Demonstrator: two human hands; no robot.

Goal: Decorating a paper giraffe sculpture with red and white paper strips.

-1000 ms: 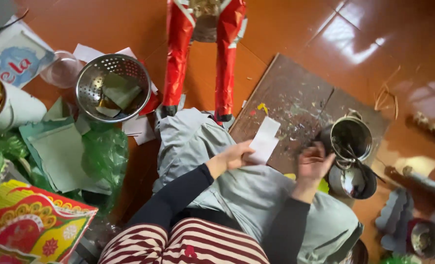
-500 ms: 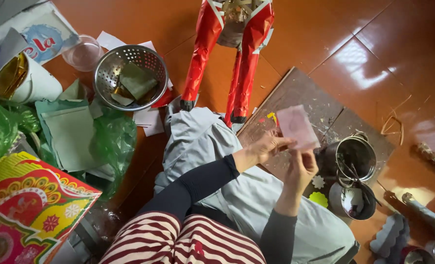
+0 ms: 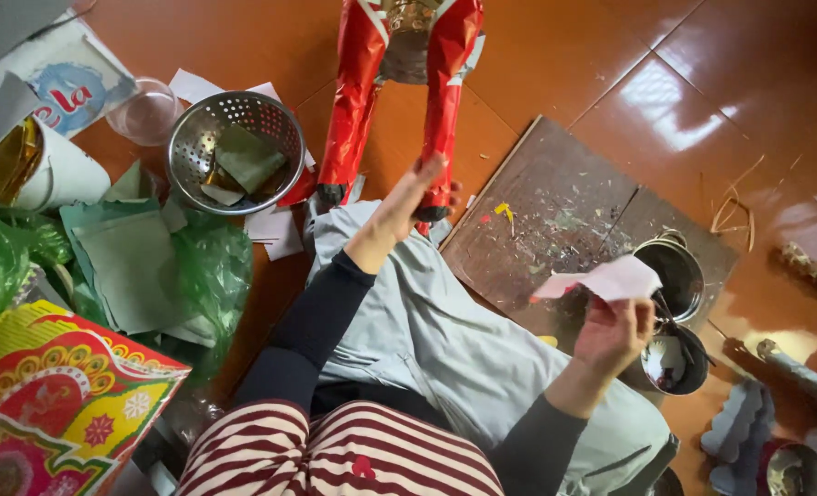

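Reaching across a cluttered floor, one hand goes out to a red paper figure while a slip of paper is held up in the other.

A red foil-wrapped figure (image 3: 399,92) is stood on the orange floor tiles (image 3: 592,55), within arm's length of the seated person. A paint-flecked board (image 3: 564,220) is laid beside the knees, apparently as a work surface, with a small metal pot (image 3: 675,271) at its edge. A steel colander (image 3: 234,152) holding green scraps is kept to the left, beside green plastic sheets (image 3: 151,266). The left hand (image 3: 408,207) is stretched out flat, fingers open, touching the figure's lower end. A pale paper slip (image 3: 606,278) is pinched in the right hand (image 3: 615,331), lifted over the board.
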